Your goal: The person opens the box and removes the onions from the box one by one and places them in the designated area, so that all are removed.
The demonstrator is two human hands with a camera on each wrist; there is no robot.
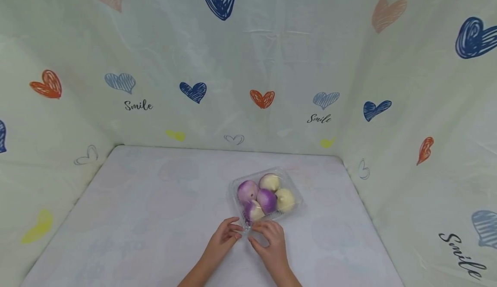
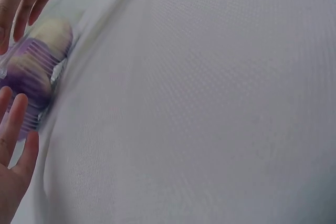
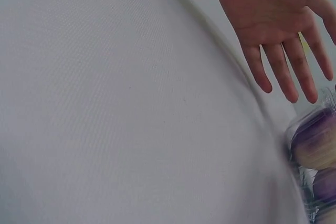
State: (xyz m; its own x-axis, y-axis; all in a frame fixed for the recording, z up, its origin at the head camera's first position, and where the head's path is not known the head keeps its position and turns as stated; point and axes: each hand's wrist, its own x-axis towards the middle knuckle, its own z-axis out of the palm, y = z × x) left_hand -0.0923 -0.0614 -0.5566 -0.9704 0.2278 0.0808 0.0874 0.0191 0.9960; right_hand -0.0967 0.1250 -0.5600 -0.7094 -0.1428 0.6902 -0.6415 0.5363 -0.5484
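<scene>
A clear plastic box [image 1: 289, 180] lies at an angle on the table. Round purple-and-cream vegetables [image 1: 267, 200], like turnips or onions, fill it, several in number. Both hands are at its near corner. My left hand [image 1: 226, 234] is on the left of that corner, fingers lightly bent and nothing in its grasp. On the other side, my right hand [image 1: 270, 236] arches its fingers close to the box's front edge. In the left wrist view the lower hand [image 2: 13, 166] has spread fingers beside the box. Whether any fingertip touches the plastic is hard to tell.
A pale cloth covers the table [image 1: 155, 205], which reaches back to a curtain [image 1: 233, 54] printed with hearts and the word Smile. More of that curtain hangs along the left and right sides. Whitish fabric takes up most of both wrist views.
</scene>
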